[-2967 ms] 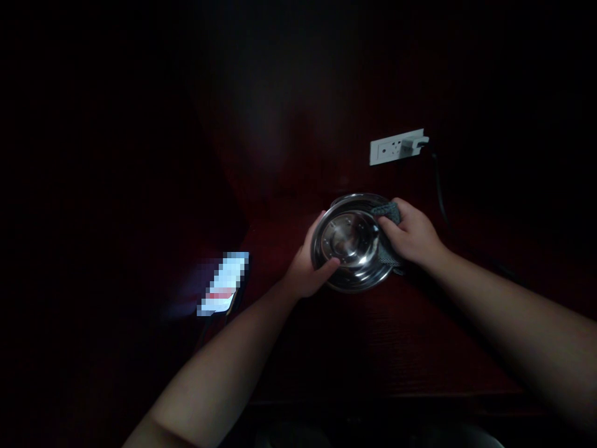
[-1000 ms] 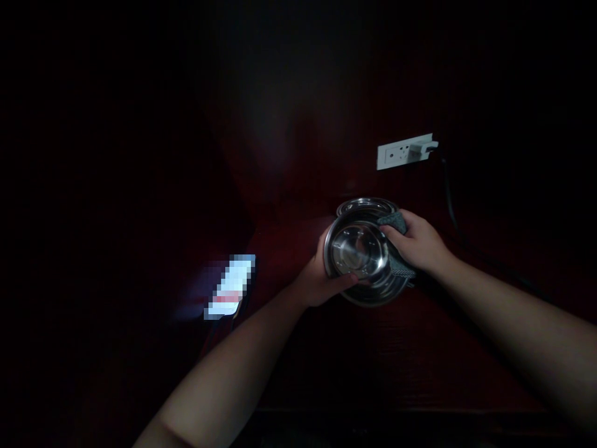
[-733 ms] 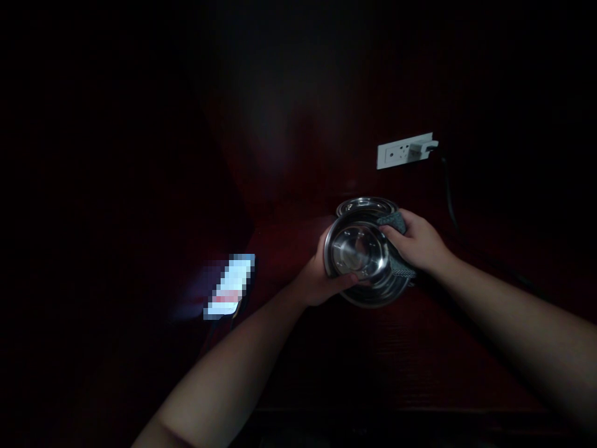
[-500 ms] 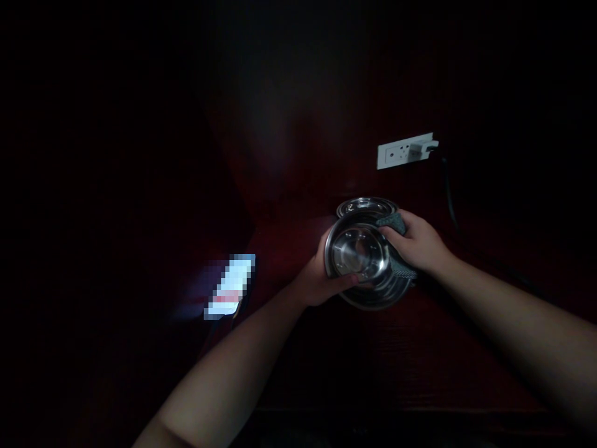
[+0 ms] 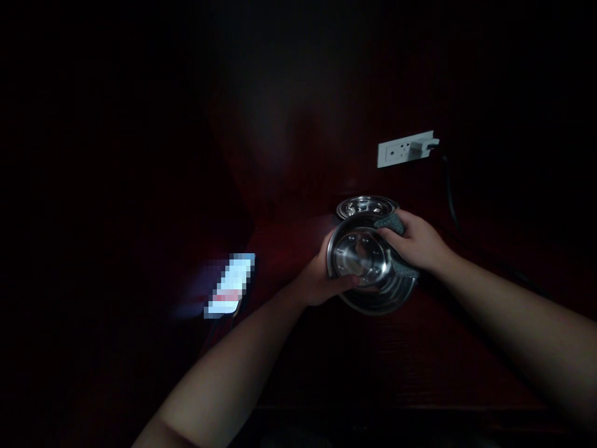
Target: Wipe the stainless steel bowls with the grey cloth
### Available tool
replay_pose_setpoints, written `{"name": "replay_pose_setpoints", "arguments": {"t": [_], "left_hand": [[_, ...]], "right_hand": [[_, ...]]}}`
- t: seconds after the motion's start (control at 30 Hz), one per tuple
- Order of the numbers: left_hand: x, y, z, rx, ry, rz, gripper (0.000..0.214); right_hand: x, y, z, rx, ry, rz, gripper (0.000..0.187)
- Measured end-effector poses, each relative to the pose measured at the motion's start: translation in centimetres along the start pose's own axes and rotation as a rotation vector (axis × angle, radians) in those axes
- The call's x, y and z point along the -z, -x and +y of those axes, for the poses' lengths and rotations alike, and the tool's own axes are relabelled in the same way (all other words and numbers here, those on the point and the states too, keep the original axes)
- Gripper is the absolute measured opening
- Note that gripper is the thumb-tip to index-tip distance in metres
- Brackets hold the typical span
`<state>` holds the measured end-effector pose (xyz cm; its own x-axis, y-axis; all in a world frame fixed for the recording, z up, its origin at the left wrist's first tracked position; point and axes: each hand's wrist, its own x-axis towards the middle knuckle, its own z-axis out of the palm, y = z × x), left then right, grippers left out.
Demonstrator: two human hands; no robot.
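A shiny stainless steel bowl (image 5: 361, 255) is held tilted, its inside facing me. My left hand (image 5: 321, 277) grips its left side, the thumb inside and the other fingers hidden behind. At the right rim my right hand (image 5: 415, 239) is closed on a grey-green cloth (image 5: 405, 269), pinched between thumb and fingers. The cloth hangs over the bowl's right side and touches it. Just behind stands more round steel ware (image 5: 368, 205), partly covered by the held bowl; I cannot tell if it is one piece or a stack.
On the left lies a lit phone-like screen (image 5: 231, 286), blurred out. A white wall socket (image 5: 405, 149) with a plug in it is at the back right. A dark cable (image 5: 449, 190) runs down beside it. The dark red tabletop (image 5: 396, 354) is dimly lit.
The held bowl has shifted very slightly down and right, with its lower edge a little lower. Both hands keep their hold and have hardly moved.
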<state>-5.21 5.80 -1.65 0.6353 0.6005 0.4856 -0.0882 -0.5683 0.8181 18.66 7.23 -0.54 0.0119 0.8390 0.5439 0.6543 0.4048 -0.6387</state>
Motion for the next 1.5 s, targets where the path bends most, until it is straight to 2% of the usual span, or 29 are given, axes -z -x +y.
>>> {"name": "replay_pose_setpoints", "arguments": {"t": [0.47, 0.7, 0.9, 1.0, 1.07, 1.23, 1.4, 1.5], "left_hand": [[-0.2, 0.1, -0.1, 0.015, -0.007, -0.012, 0.095], [-0.2, 0.4, -0.9, -0.064, -0.062, 0.065, 0.095], [-0.2, 0.2, -1.4, -0.113, -0.039, 0.239, 0.092], [-0.5, 0.2, -1.5, -0.036, -0.055, 0.211, 0.095], [-0.6, 0.2, -1.6, -0.006, -0.061, 0.199, 0.097], [-0.6, 0.2, -1.9, 0.01, -0.127, 0.256, 0.094], [-0.2, 0.2, -2.3, 0.045, -0.164, 0.269, 0.087], [-0.2, 0.2, -2.4, 0.04, -0.184, 0.277, 0.085]], "right_hand": [[0.1, 0.0, 0.0, 0.007, 0.011, -0.039, 0.02], [0.3, 0.0, -0.6, 0.036, 0.008, 0.011, 0.014], [-0.2, -0.4, -0.2, -0.161, -0.046, 0.192, 0.018], [-0.7, -0.6, 0.5, -0.213, -0.08, 0.235, 0.019], [-1.0, -0.6, 0.8, -0.221, -0.103, 0.229, 0.019], [-1.6, -0.3, 0.7, -0.187, -0.155, 0.171, 0.021], [-1.6, -0.3, 0.7, -0.114, -0.212, 0.118, 0.022], [-1.4, -0.3, 1.0, -0.118, -0.23, 0.077, 0.028]]}}
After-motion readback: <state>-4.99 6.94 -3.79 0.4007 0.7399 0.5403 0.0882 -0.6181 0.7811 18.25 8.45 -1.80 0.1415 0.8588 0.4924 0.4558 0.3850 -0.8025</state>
